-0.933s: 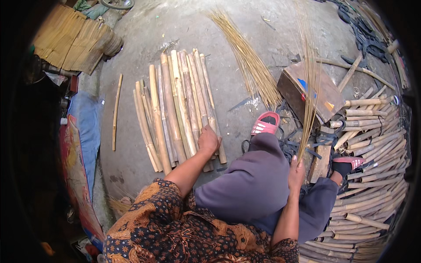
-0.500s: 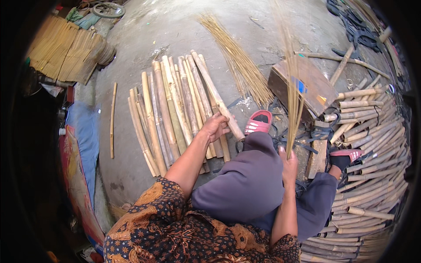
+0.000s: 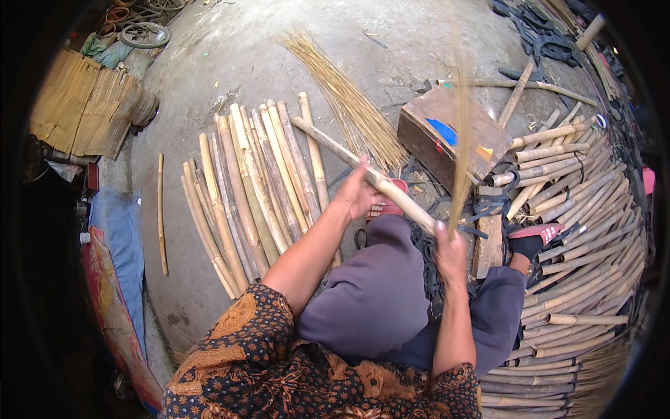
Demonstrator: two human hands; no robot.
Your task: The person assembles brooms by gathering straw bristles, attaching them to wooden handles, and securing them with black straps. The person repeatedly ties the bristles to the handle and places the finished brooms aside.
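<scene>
My left hand (image 3: 356,194) is closed around a bamboo pole (image 3: 405,202), which slants from the upper left down toward my right hand. In my right hand (image 3: 450,257) I grip a bundle of thin sticks (image 3: 461,140); they stand upright and blur toward their tips. The pole's near end meets that hand at the base of the sticks. Left of my knee several bamboo poles (image 3: 265,188) lie side by side on the ground. Farther out rests a loose spread of thin brown sticks (image 3: 342,91).
A wooden box (image 3: 436,133) stands in front of my right side. At my right lies a large pile of bamboo poles (image 3: 586,258) with thin sticks at its near end. Black rubber strips (image 3: 530,31) lie at the far right, and flattened cardboard (image 3: 84,105) at the far left.
My left hand has lifted the bamboo pole off the row and swung its near end right to the stick bundle. My right hand still holds the sticks. The view has shifted slightly.
</scene>
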